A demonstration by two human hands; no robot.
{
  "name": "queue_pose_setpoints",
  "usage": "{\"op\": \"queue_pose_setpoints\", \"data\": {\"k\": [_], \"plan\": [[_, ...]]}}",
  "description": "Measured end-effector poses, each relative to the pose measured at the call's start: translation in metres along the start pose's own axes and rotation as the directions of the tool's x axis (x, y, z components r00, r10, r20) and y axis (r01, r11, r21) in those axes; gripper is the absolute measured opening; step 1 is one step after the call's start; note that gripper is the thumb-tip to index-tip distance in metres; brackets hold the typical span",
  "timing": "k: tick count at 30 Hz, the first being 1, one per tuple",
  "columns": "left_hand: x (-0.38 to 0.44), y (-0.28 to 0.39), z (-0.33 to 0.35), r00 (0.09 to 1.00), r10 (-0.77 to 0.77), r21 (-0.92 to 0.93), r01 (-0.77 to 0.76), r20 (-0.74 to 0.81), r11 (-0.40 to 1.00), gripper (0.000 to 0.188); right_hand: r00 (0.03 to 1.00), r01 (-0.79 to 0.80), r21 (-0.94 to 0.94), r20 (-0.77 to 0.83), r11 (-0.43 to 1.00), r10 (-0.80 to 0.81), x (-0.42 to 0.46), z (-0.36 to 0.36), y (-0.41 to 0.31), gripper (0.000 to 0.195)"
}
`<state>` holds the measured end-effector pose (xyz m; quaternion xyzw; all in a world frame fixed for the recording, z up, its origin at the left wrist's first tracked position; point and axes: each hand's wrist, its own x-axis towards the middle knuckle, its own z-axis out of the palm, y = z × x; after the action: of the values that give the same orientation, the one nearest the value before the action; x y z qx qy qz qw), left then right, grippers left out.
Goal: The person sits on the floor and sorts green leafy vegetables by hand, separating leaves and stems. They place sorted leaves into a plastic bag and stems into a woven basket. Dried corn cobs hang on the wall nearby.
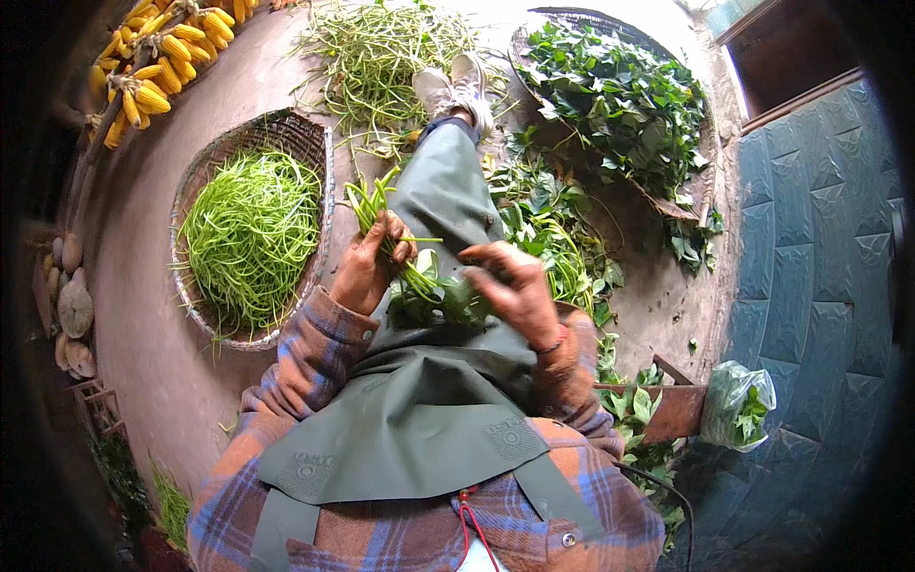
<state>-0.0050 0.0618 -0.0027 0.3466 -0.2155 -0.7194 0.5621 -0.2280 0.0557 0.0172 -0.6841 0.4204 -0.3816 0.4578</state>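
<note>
A bunch of green leaf stems point(370, 202) is clasped in my left hand point(373, 254) above my lap. One stem sticks out sideways from it towards the right. At the bunch's lower end, dark green leaves point(439, 300) hang over the dark green waterproof apron point(443, 379). My right hand point(516, 286), blurred by motion, is just right of these leaves. Its thumb and fingers look apart, and I see nothing between them.
At left stands a woven basket point(330, 186) of thin green strips point(250, 236). Tangled stems point(386, 64) lie beyond my shoes point(457, 89). Leaves point(615, 107) heap on a woven tray point(704, 193) at right. Loose leafy vines point(550, 229) and a plastic bag point(736, 407) are nearer.
</note>
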Motion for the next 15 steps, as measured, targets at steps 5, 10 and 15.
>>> {"op": "queue_pose_setpoints", "data": {"k": [5, 10, 15], "plan": [[-0.002, 0.003, 0.006, 0.994, -0.010, -0.005, 0.010, 0.106, 1.000, 0.036, 0.965, 0.179, -0.185, 0.223, 0.966, -0.137, -0.004, 0.024, 0.004, 0.015], [0.000, -0.002, -0.002, 0.987, 0.022, -0.063, -0.012, 0.157, 0.998, 0.035, 0.969, 0.158, -0.185, 0.219, 0.970, -0.116, -0.003, 0.023, 0.001, 0.014], [-0.004, 0.001, 0.008, 0.982, -0.005, -0.010, 0.007, 0.191, 1.000, 0.040, 0.983, 0.134, -0.232, 0.156, 0.963, -0.100, -0.006, 0.034, 0.006, 0.014]]}}
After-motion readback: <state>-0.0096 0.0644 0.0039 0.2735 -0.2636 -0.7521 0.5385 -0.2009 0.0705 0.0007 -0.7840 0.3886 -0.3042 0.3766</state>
